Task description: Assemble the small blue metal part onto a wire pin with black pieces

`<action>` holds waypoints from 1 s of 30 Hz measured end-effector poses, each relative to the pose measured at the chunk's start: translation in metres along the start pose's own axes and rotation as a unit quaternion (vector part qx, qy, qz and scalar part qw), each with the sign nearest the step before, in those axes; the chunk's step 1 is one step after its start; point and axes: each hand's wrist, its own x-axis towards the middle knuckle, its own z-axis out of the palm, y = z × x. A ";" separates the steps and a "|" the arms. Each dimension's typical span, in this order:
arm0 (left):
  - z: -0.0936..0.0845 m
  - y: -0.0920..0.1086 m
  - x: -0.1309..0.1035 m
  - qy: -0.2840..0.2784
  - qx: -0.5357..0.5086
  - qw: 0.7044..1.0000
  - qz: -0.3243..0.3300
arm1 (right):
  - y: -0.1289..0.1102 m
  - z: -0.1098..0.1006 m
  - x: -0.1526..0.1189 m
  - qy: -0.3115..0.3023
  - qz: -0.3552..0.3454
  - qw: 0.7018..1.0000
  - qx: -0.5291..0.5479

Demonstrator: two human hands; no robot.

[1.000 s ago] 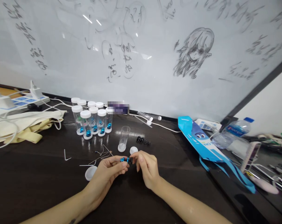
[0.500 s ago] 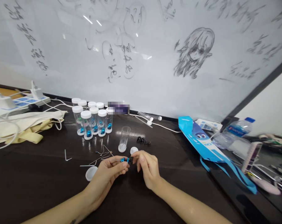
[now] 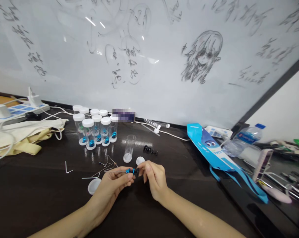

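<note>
My left hand (image 3: 116,181) pinches a small blue-and-black metal part (image 3: 131,171) between thumb and fingers. A thin metal rod (image 3: 112,171) runs along the fingers from its left side. At the part's black right end is my right hand (image 3: 155,180), its fingers curled and thumb drawn in; whatever they grip is hidden. Just beyond the hands stand an uncapped clear tube (image 3: 130,147) with a white base and a white cap (image 3: 140,161). Another white cap (image 3: 94,186) lies beside my left wrist.
Several capped clear tubes (image 3: 88,134) holding blue parts stand at the back left. Hex keys (image 3: 66,168) and bent wires (image 3: 107,164) lie left of centre, small black pieces (image 3: 150,149) beyond the right hand. A blue bag (image 3: 206,145) and bottle (image 3: 250,135) are at right.
The view has shifted slightly, moving the scene a little left. Both hands keep nearly the same pose around the blue-and-black part; less of its black end shows now.
</note>
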 end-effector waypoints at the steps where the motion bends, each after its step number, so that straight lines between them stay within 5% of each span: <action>1: 0.000 0.000 0.000 -0.005 0.000 1.000 0.000 | 0.000 0.000 0.000 0.002 -0.001 1.000 0.001; 30: 0.001 0.001 -0.001 -0.003 0.003 1.000 -0.008 | -0.001 0.000 0.000 -0.001 -0.011 1.000 -0.002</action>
